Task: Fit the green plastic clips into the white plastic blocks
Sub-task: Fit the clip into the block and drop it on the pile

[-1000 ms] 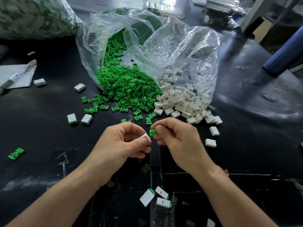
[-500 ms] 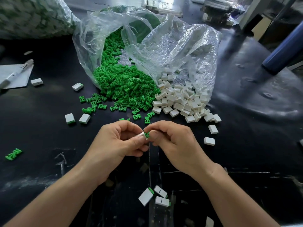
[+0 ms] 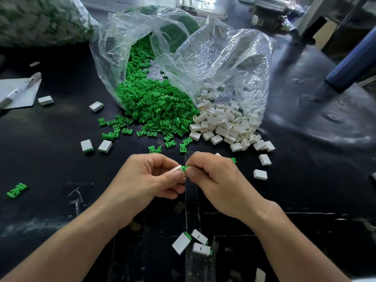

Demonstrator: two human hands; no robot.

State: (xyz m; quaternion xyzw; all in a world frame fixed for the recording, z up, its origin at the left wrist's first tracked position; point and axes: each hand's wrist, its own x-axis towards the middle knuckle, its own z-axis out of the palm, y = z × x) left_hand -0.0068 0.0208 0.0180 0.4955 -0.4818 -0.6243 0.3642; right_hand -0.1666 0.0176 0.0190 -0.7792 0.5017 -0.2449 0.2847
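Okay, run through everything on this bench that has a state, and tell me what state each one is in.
left hand, pinching a white block
right hand, pinching a green clip
green clip, at the white block's end, not fully in
clear plastic bag, open, on its side, parts spilling out
three near blocks, green clips fitted

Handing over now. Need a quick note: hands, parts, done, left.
Left hand pinches a white block.
Right hand pinches a green clip at the block's end; green shows, so not fully in.
Clip pile and block pile spill from the bag ahead.
Done: three fitted pieces at the near edge.
Left: seat this clip, then work through the piles.
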